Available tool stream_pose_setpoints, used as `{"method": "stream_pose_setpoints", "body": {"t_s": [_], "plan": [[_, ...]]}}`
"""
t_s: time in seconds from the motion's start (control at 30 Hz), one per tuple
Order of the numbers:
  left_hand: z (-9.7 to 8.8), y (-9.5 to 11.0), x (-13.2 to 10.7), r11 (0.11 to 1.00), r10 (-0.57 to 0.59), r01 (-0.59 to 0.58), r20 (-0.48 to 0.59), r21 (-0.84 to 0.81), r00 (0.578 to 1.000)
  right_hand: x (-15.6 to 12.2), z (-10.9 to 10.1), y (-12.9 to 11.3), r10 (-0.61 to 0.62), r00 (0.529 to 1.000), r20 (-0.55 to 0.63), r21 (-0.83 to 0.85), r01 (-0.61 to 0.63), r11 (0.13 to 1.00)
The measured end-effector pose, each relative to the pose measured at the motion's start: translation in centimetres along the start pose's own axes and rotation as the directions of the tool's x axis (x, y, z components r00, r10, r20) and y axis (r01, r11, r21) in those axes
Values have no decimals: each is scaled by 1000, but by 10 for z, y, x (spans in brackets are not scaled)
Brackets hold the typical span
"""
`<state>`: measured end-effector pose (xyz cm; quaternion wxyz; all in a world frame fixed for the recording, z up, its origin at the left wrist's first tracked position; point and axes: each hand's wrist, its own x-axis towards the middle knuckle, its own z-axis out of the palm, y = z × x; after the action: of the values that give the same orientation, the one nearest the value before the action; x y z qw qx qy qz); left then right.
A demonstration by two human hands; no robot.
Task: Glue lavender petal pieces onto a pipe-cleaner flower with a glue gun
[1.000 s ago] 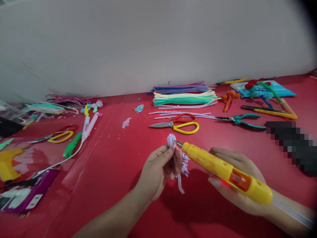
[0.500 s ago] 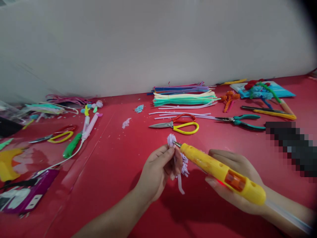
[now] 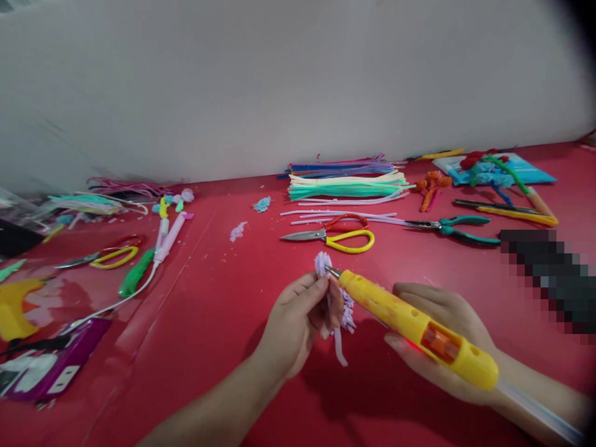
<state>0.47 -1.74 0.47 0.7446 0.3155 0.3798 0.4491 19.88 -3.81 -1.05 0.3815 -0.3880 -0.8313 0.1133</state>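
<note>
Pinched in my left hand [image 3: 298,313] is a lilac pipe-cleaner piece [image 3: 322,263], its fluffy bunched top above my thumb and a strip hanging below my fingers. My right hand [image 3: 447,329] is wrapped round a yellow hot glue gun [image 3: 395,307], with a clear glue stick [image 3: 540,406] out of its back end. The gun's metal nozzle touches the lilac top or sits right against it. More curled lilac pipe cleaner [image 3: 347,310] shows behind my left fingers, partly hidden. A red light glows under the gun by my right thumb.
Scissors [image 3: 349,241] with red and yellow handles lie just beyond my hands. Behind them are bundled pipe cleaners [image 3: 347,186]. Pliers [image 3: 465,228] and a pixelated dark object [image 3: 554,273] are at right. More scissors [image 3: 114,256], a purple box [image 3: 79,360] and another yellow glue gun [image 3: 18,307] are at left.
Almost nothing differs. The glue gun's back end has dipped very slightly, while its nozzle stays at the lilac piece and my left hand holds still.
</note>
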Motion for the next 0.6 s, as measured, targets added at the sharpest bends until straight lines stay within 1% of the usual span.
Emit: {"method": "stream_pose_setpoints", "body": {"t_s": [0.4, 0.5, 0.6], "plan": [[0, -1, 1, 1000, 3, -3, 1, -25, 1000, 0, 1, -1, -37, 999, -32, -24, 37, 999], [0, -2, 1, 1000, 5, -5, -4, -25, 1000, 1, 0, -1, -29, 999, -34, -23, 28, 999], [-1, -3, 1, 999, 35, -35, -11, 1, 999, 0, 0, -2, -4, 1000, -16, 1, 4, 1000]]}}
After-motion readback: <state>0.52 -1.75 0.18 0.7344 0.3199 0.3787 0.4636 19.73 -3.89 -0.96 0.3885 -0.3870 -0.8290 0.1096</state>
